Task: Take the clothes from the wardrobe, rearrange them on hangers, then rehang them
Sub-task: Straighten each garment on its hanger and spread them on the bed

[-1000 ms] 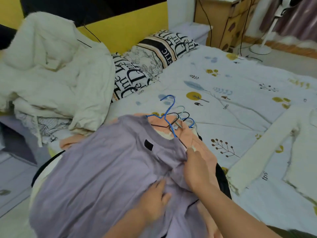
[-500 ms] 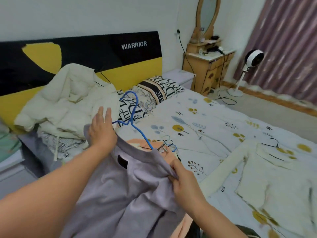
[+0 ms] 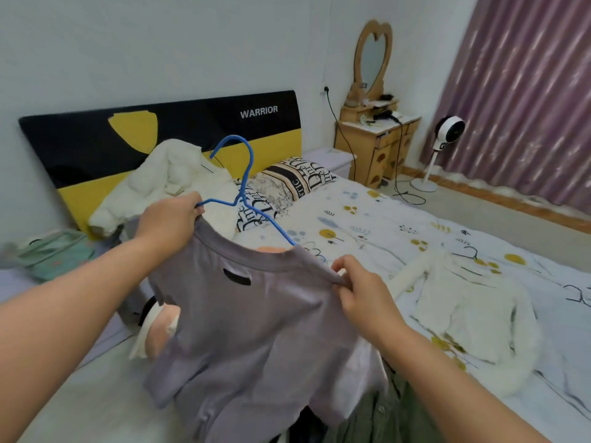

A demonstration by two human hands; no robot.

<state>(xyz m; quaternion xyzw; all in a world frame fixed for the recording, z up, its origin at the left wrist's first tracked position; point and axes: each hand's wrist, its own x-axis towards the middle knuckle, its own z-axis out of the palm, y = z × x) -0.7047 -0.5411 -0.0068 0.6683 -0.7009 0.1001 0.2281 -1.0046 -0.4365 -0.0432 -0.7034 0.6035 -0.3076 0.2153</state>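
Lavender cotton bunches under our fingers: our left hand [image 3: 166,220] curls around the shirt [image 3: 256,321] collar and blue hanger [image 3: 244,187], our right hand [image 3: 361,292] pinches its shoulder, lifted above the bed [image 3: 399,225].

The T-shirt [image 3: 256,318] pinched by the right hand [image 3: 361,295] is lilac with a black neck label; the hanger [image 3: 243,190] gripped by the left hand [image 3: 169,222] is blue. Beyond the right hand, the bedsheet [image 3: 367,219] is white with yellow and grey-blue botanical prints — a cream sweater [image 3: 473,308] just right of it. Beyond the left hand, the headboard [image 3: 96,145] is black and yellow.
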